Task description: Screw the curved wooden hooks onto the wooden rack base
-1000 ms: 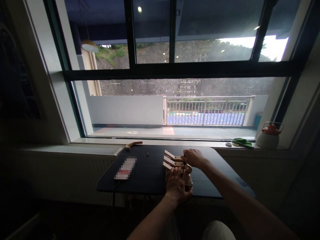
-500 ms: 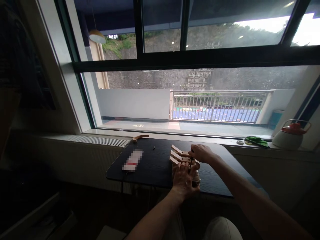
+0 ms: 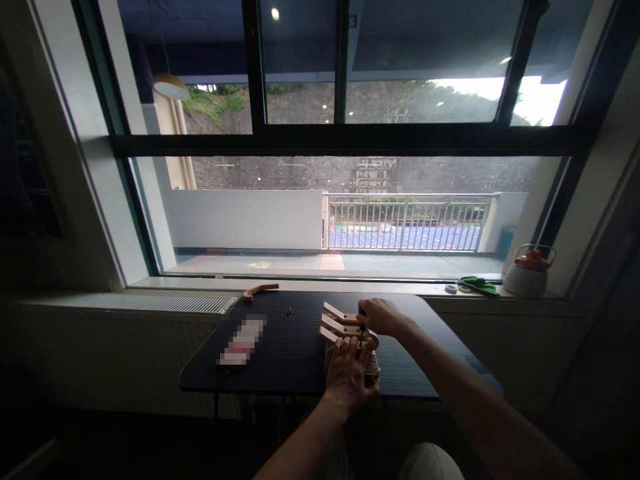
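Here, the right hand (image 3: 381, 316) is curled into a fist around the top of a slim dark tool (image 3: 362, 333), whose shaft points down at the wooden frame (image 3: 341, 320). The left hand (image 3: 345, 373) grasps the frame's near end, fingers laid over the top and thumb along the right side. The frame lies under both hands: its slanting arms stick out to the left beyond the left fingertips, and its cord-wrapped part shows beneath that palm. It rests on the dark table (image 3: 413, 367), close to the near edge. Farther left are a few small dark bits (image 3: 289, 311), a flat item (image 3: 244, 340) too blurred to make out, and a curved piece of wood (image 3: 263, 289) near the far edge. Beyond, on the windowsill (image 3: 390, 287), a green bundle (image 3: 479, 287) sits beside a white kettle (image 3: 525, 281).
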Demonstrator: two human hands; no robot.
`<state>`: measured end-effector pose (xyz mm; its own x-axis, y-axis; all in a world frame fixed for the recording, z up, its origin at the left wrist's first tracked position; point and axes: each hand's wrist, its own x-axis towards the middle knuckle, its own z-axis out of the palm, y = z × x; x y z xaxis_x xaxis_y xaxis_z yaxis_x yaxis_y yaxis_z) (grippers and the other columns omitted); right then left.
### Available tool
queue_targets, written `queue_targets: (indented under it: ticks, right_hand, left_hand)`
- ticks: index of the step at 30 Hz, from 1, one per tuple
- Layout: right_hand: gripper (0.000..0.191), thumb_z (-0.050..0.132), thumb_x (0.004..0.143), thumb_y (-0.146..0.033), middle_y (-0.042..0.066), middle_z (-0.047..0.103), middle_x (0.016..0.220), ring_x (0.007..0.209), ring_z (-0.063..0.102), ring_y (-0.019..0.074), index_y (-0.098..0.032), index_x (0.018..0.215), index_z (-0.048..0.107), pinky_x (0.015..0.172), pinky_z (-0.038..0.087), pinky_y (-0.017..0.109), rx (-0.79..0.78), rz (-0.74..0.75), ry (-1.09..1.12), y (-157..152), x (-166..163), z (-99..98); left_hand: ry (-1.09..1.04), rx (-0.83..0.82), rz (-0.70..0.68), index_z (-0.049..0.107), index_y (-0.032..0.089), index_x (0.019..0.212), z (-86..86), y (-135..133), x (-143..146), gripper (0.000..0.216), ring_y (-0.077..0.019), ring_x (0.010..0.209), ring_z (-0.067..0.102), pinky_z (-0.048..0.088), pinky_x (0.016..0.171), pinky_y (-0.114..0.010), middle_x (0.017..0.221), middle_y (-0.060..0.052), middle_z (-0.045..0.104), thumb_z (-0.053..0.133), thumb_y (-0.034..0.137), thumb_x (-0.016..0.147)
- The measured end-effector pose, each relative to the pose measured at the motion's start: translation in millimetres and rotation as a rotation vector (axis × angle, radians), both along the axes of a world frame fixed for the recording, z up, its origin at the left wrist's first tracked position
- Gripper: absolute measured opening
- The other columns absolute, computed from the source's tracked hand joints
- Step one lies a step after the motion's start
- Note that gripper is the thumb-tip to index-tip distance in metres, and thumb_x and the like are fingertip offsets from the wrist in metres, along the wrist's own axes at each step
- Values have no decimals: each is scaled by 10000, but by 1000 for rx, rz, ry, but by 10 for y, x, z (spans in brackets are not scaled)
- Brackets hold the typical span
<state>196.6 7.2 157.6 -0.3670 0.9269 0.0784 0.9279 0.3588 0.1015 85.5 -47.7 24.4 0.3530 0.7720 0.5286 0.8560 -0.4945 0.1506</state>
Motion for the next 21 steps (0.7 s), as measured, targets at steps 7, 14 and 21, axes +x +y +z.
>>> queue_targets:
  ticks: [7, 14, 21]
  right_hand:
    - [313, 446, 846, -369, 150, 665, 921, 837, 626, 236, -146, 942, 643, 663, 417, 286, 3, -45, -14, -34, -45, 52]
    - [247, 449, 830, -302, 85, 673, 901, 801, 628, 209, -197, 987, 608, 616, 401, 259, -6, 35, -4, -46, -5, 66]
    - [273, 458, 839, -349, 118, 665, 929, 818, 626, 223, -153, 951, 611, 604, 403, 256, -2, -21, 12, 36, -17, -4]
  left_hand:
    - [4, 9, 7, 329, 309, 1323, 20, -22, 1, 716, -291, 1174, 329, 195, 1057, -463, 1293, -50, 410, 573, 512, 681]
    - [-44, 14, -7, 361, 318, 1302, -1, -1, -4, 697, -282, 1175, 339, 174, 1068, -447, 1274, -44, 422, 579, 517, 671]
    - [-42, 8, -9, 350, 303, 1311, -5, -5, -2, 712, -282, 1191, 331, 164, 1077, -441, 1289, -54, 415, 583, 505, 670]
